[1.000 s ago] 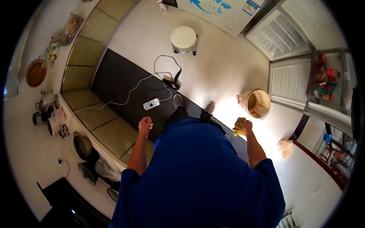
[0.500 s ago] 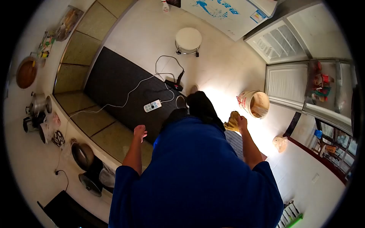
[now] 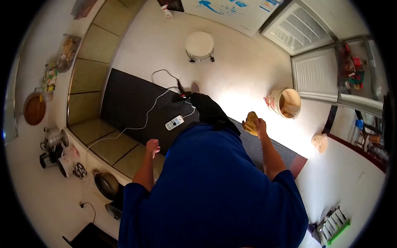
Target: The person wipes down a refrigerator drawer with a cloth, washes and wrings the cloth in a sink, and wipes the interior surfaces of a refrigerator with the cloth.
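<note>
My right hand [image 3: 261, 127] grips a crumpled yellow-brown cloth [image 3: 249, 123], held out at my side above the floor. The cloth hangs beyond my fingers, toward the front. On the other side, my left hand [image 3: 153, 147] is loosely closed with nothing visible in it. It hangs beside the tiled counter [image 3: 108, 145], apart from it. A white power strip [image 3: 174, 122] lies on the dark floor mat [image 3: 128, 99] ahead, with its cord running to the left. A black corded device [image 3: 181, 97] lies just beyond it, partly hidden by my dark-clad leg [image 3: 209, 109].
A white bucket [image 3: 271, 100] stands ahead on the right near an open refrigerator [image 3: 316, 72]. A round wheeled stool [image 3: 199, 44] stands farther ahead, before a white chest freezer [image 3: 231, 14]. Pots [image 3: 106, 184] line the left. A utensil rack [image 3: 334, 227] is at lower right.
My view has shifted, so the bucket and left-side pots appear farther right, and the pots lower. My leg position has changed as in walking. The cloth stays in my right hand.
</note>
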Motion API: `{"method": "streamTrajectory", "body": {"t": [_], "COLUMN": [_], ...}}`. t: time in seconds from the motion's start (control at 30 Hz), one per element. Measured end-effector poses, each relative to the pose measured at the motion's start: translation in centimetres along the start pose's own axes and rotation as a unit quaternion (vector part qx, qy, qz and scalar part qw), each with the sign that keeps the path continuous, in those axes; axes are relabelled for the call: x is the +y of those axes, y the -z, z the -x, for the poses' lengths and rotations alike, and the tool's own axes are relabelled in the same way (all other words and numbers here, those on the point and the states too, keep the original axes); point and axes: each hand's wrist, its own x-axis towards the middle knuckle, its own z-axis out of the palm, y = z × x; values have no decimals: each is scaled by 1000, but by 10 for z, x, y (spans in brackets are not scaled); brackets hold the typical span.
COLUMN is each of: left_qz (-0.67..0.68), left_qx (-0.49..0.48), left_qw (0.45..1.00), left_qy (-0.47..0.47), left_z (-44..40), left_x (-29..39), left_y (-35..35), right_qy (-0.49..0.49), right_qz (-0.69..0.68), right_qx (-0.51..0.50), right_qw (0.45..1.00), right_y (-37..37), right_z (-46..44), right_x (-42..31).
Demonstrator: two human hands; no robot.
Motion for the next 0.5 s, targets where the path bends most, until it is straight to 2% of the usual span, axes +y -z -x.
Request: {"method": "streamTrajectory", "body": {"t": [0.07,0.13,0.17,0.23,0.27,0.3,0.33,0.4,0.5], "left_qz": [26,20,35,51,45,38,24,-29,-67], "left_qx": [-58,-42,-44,-46,-77,-108,-123,-143,-144], "left_qw": [998,998,996,994,990,986,984,978,976], "left_qy": [-12,-52,-69,-87,-106,-125,-124,-148,-146], "left_z": [-32,-32,-27,-19,-17,-15,-12,0,-16], "left_x": [16,47,66,95,109,123,137,164,189], "left_y": [0,-20,-32,-60,-73,-85,-97,-115,-135], "right_qy": [-21,-60,-115,-133,-115,-160,-146,-252,-236], "right_qz": [32,22,-19,57,101,233,180,87,66], "right_qx": [11,26,23,-9,-10,23,6,57,87], "right_qw": [999,998,993,989,988,959,973,962,966], "right_y": [9,15,26,46,55,61,65,79,99], "right_z": [26,36,60,76,73,70,37,37,19], "right_x": [-3,32,15,29,58,72,175,170,137]}}
